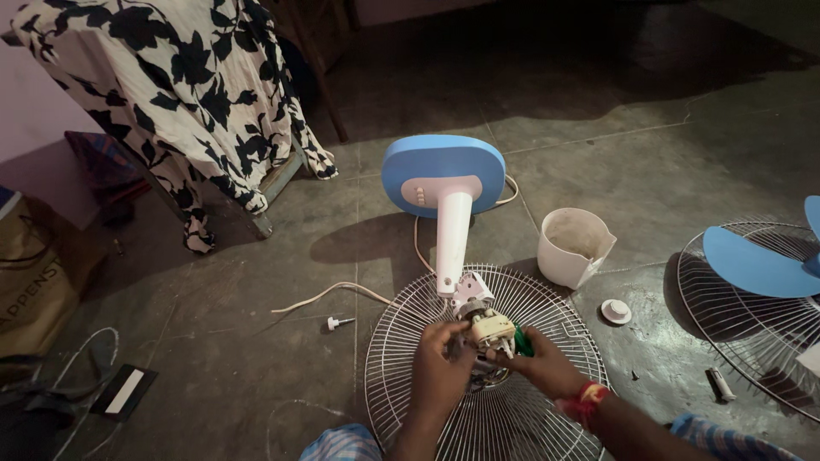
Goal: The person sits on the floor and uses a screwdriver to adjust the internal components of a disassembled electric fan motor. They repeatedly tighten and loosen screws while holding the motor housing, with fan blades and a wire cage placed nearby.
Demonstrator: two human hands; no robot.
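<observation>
Lower centre: left hand [440,363] grasps motor [489,329] on grille [401,341]; right hand [547,365] clenched on green tool [523,343]; fan base [442,175] above; white jug [574,246] right.

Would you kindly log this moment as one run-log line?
left hand: on fan motor | right hand: holds green tool at motor | rear grille: under motor | blue base: on floor

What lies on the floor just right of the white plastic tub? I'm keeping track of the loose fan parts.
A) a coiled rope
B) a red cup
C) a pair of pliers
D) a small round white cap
D: a small round white cap lies on the floor just right of the white tub.
</observation>
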